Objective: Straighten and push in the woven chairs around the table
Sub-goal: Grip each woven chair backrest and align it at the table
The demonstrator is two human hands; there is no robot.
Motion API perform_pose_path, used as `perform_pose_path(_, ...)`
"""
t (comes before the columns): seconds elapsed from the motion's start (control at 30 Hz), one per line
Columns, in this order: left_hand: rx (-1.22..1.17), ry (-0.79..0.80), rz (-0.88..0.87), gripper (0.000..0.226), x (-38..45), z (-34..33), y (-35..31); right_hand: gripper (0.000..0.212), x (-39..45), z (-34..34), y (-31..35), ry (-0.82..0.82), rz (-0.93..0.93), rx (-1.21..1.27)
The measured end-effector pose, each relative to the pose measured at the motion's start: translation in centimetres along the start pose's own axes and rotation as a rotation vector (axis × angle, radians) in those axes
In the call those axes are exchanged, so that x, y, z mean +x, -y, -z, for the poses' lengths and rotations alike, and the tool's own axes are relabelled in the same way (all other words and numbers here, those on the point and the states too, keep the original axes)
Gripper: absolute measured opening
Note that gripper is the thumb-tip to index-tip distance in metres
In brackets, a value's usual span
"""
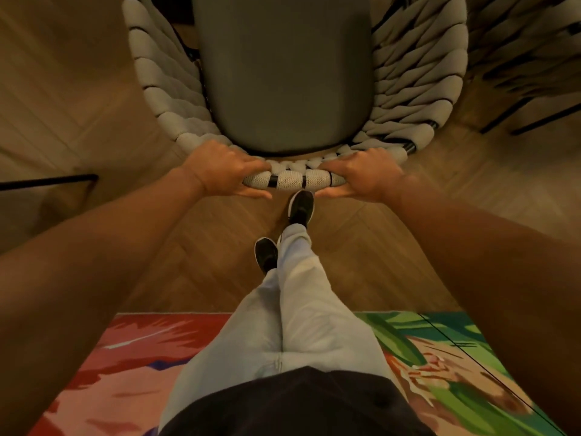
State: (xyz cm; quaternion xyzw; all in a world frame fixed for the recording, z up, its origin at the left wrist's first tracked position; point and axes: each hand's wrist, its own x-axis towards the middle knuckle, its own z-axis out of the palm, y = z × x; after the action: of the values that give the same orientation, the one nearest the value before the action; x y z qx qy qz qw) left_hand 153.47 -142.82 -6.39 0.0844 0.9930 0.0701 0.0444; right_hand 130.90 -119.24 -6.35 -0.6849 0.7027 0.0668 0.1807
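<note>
Left hand (221, 171) and right hand (361, 176) each grip the top rail of the chair (287, 179), directly ahead of the person. Risk: uneven pushing may skew it into the neighbouring chair (518, 58).

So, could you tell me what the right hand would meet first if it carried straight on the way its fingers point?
The right hand grips the woven chair's back rim, fingers pointing toward the left hand. Sliding on along the rim, it would probably meet that hand first.

floor: wood herringbone (78, 99) | rug: colourful (132, 357) | light: warm, dim
</note>
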Motion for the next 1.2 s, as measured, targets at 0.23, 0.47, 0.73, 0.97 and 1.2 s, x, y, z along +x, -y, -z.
perform_pose_path(0.23, 0.016, 0.011, -0.044, 0.072, 5.0, 1.0, 5.0, 0.089, 3.2, 1.9, -4.5, -0.012, -0.048, 0.002)
perform_pose_path(0.47, 0.005, -0.044, -0.044, 0.063, 8.4, 0.7, 6.6, 0.087, 4.1, 3.3, -8.8, -0.014, -0.036, 0.015)
perform_pose_path(0.73, -0.016, -0.01, 0.004, 0.073, 8.4, 0.4, 6.5, 0.086, 4.1, 3.8, -8.6, 0.013, -0.053, 0.025)
perform_pose_path(0.97, -0.194, 0.048, 0.101, 0.082, 8.1, 1.8, 6.7, 0.093, 4.3, 4.0, -7.5, 0.02, -0.087, 0.115)
perform_pose_path(1.2, -0.289, -0.319, 0.802, 0.053, 5.8, 4.0, 12.6, 0.079, 11.1, 7.2, -0.7, 0.021, -0.1, 0.352)
